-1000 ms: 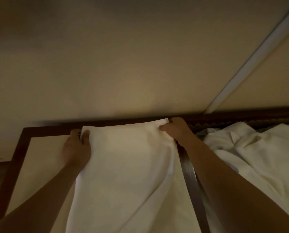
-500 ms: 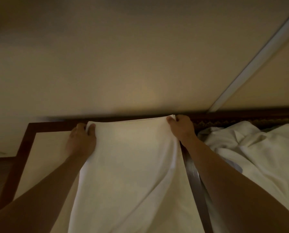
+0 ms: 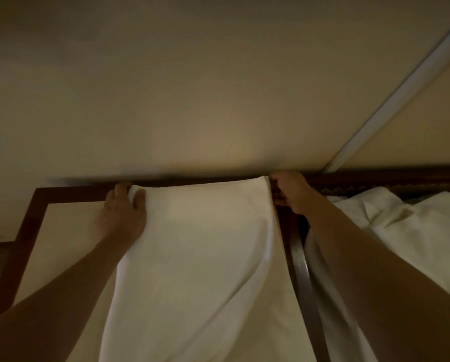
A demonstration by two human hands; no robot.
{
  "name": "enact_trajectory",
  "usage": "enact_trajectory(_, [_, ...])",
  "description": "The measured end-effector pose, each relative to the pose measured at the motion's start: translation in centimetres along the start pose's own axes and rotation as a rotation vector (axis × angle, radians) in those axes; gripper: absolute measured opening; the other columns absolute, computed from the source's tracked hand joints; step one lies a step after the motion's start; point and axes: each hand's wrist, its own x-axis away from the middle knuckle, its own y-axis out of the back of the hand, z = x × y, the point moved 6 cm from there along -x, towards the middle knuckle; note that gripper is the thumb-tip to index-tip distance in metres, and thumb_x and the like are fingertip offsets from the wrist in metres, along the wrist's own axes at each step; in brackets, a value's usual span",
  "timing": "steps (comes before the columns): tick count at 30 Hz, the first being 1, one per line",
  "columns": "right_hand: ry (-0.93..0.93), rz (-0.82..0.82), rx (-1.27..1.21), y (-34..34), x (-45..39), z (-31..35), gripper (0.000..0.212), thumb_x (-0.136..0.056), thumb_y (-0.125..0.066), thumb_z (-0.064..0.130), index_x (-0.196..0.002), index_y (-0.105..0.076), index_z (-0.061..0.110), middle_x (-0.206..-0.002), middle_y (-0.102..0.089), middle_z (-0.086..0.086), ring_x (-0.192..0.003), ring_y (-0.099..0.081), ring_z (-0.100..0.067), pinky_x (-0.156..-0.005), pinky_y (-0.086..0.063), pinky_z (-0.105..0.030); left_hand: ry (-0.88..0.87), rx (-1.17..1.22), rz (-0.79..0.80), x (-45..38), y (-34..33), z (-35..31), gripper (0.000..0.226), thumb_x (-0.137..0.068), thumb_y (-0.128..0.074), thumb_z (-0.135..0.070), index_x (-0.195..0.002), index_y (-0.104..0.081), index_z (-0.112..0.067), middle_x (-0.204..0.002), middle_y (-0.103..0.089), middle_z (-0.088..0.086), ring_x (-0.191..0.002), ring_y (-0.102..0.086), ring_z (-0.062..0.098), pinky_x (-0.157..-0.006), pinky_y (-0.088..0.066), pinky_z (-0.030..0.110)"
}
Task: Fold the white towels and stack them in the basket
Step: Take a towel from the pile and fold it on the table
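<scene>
A white towel lies stretched over the cream table top with a dark wooden frame, its far edge at the table's back rim. My left hand pinches the towel's far left corner. My right hand grips the far right corner at the back rim. A long crease runs diagonally through the near part of the towel. No basket is in view.
A heap of crumpled white towels lies to the right, beyond a dark wooden rail. A plain cream wall rises just behind the table, with a pale strip running diagonally at the right.
Both hands have carried the towel's far edge further back to the table's rear rim and drawn it flatter and wider. The right hand moved slightly rightward.
</scene>
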Motion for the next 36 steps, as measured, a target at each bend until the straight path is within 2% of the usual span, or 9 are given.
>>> enact_trajectory(4, [-0.002,0.162,0.148,0.2,-0.5,0.9,0.037,-0.094,-0.051,0.0,-0.107,-0.074,0.026,-0.114,-0.074,-0.005,-0.11,-0.068,-0.025,-0.095,-0.057,-0.044,-0.057,0.007,0.032,-0.8,-0.1,-0.8,0.044,-0.104,-0.044,-0.042,-0.144,-0.043,-0.026,-0.142,-0.044,0.016,-0.122,-0.05,0.044,-0.093,-0.046,0.056])
enact_trajectory(9, [0.072,0.284,0.199,0.0,-0.3,1.1,0.019,-0.097,-0.064,0.013,-0.11,-0.074,0.023,-0.109,-0.076,-0.004,-0.104,-0.071,-0.024,-0.093,-0.057,-0.044,-0.082,-0.012,0.005,-0.5,-0.5,-0.6,0.033,-0.105,-0.044,-0.039,-0.134,-0.055,-0.026,-0.135,-0.046,0.013,-0.112,-0.053,0.042,-0.086,-0.046,0.049])
enact_trajectory(15, [0.382,-0.004,0.462,0.9,-0.9,2.2,0.03,-0.086,-0.064,-0.005,-0.081,-0.074,0.023,-0.085,-0.075,-0.004,-0.084,-0.072,-0.027,-0.081,-0.061,-0.045,-0.127,0.014,-0.047,-0.5,-0.5,-0.4,0.024,-0.104,-0.049,-0.035,-0.121,-0.063,-0.026,-0.128,-0.051,0.011,-0.107,-0.056,0.041,-0.082,-0.047,0.046])
enact_trajectory(19, [0.46,-0.256,0.482,1.6,-0.9,2.7,0.025,-0.078,-0.058,-0.005,-0.072,-0.067,0.018,-0.076,-0.066,-0.002,-0.078,-0.063,-0.025,-0.073,-0.051,-0.032,-0.158,0.033,-0.061,-0.5,-0.4,-0.2,0.016,-0.104,-0.05,-0.032,-0.109,-0.064,-0.027,-0.12,-0.055,0.007,-0.1,-0.057,0.038,-0.075,-0.045,0.041])
enact_trajectory(22, [0.437,-0.259,0.506,0.9,-0.7,2.6,0.021,-0.082,-0.056,-0.005,-0.08,-0.075,0.004,-0.077,-0.067,-0.005,-0.078,-0.061,-0.019,-0.074,-0.044,-0.023,-0.159,0.033,-0.069,-0.5,-0.2,-0.4,0.016,-0.103,-0.05,-0.031,-0.107,-0.065,-0.024,-0.12,-0.056,0.008,-0.1,-0.057,0.039,-0.073,-0.044,0.041])
enact_trajectory(25, [0.369,-0.167,0.411,1.0,-1.2,2.0,0.025,-0.088,-0.052,-0.002,-0.081,-0.075,0.002,-0.075,-0.065,-0.01,-0.07,-0.058,-0.024,-0.07,-0.047,-0.032,-0.137,-0.001,-0.026,-1.1,-0.4,-0.3,0.018,-0.104,-0.047,-0.033,-0.108,-0.063,-0.025,-0.12,-0.055,0.008,-0.1,-0.057,0.038,-0.073,-0.042,0.04])
enact_trajectory(28, [0.365,-0.066,0.357,0.7,-0.9,1.9,0.029,-0.092,-0.059,0.022,-0.066,-0.056,0.009,-0.064,-0.047,-0.012,-0.06,-0.042,-0.025,-0.062,-0.037,-0.037,-0.127,0.013,0.041,-2.1,-0.6,0.0,0.015,-0.104,-0.048,-0.031,-0.105,-0.061,-0.024,-0.116,-0.055,0.009,-0.1,-0.056,0.037,-0.073,-0.039,0.038])
enact_trajectory(30, [0.438,-0.05,0.563,0.1,-0.5,2.0,0.041,-0.088,-0.073,0.042,-0.064,-0.052,0.016,-0.06,-0.045,0.001,-0.057,-0.043,-0.011,-0.058,-0.034,-0.03,-0.126,0.033,0.061,-2.7,-0.6,0.3,0.014,-0.103,-0.05,-0.029,-0.104,-0.062,-0.022,-0.114,-0.056,0.011,-0.102,-0.056,0.039,-0.076,-0.04,0.039])
enact_trajectory(36, [0.484,-0.226,0.733,0.0,-0.9,1.7,0.022,-0.093,-0.069,0.03,-0.081,-0.056,0.018,-0.073,-0.054,0.004,-0.083,-0.058,-0.024,-0.068,-0.034,-0.028,-0.13,0.019,0.069,-2.8,-0.5,0.6,0.014,-0.104,-0.049,-0.029,-0.106,-0.061,-0.021,-0.117,-0.057,0.01,-0.103,-0.057,0.038,-0.076,-0.039,0.038])
